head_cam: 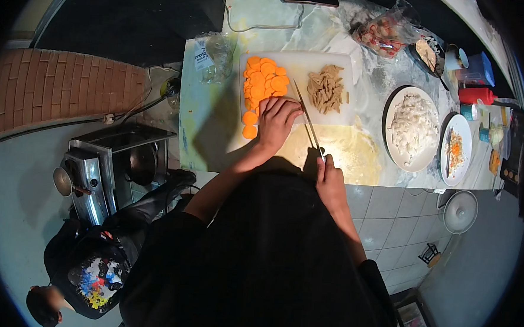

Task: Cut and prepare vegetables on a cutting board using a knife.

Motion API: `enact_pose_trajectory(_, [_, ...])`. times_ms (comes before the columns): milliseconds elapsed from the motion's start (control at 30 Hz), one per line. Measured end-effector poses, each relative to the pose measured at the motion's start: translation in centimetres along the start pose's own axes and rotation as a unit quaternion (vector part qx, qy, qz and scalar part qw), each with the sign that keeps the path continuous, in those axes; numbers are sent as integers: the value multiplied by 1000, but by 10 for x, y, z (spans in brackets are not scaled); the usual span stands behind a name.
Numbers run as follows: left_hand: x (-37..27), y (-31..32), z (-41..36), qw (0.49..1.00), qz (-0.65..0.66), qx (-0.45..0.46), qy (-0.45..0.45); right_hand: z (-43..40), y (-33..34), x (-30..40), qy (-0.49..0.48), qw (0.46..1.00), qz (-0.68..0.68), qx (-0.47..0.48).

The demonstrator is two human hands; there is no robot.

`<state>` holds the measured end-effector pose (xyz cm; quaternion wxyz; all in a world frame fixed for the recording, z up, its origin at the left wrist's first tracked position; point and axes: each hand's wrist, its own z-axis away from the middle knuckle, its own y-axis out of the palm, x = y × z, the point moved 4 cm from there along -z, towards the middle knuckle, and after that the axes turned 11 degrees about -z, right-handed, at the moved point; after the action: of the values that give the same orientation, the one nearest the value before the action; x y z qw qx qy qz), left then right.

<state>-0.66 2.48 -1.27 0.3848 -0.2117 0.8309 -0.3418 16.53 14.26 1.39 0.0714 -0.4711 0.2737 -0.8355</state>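
A white cutting board [298, 61] lies on the marble-patterned table, with many round orange carrot slices [258, 81] on its left part. Brown strips of food [326, 89] are heaped on the right part of the board. My left hand [278, 120] rests at the lower edge of the carrot slices, fingers bent; whether it grips a slice is hidden. In my right hand [331, 178] is the handle of a long kitchen knife [308, 117], whose blade slants up across the board between my left fingertips and the brown strips.
To the right stand a plate of white shredded food [412, 131] and a plate with orange bits and cutlery [455, 151]. Clear plastic bags [216, 56] [386, 32] lie beyond the board. A person in black [101, 270] is at the lower left by a metal stove [94, 183].
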Motion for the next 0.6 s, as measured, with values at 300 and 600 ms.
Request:
enact_pose_trajectory(300, [-2, -1, 0, 1000, 10, 2, 10, -2, 2, -2, 6, 1000, 19, 16])
enact_pose_trajectory(600, [-2, 0, 0, 1000, 27, -2, 15, -5, 1, 4, 2, 999, 22, 27])
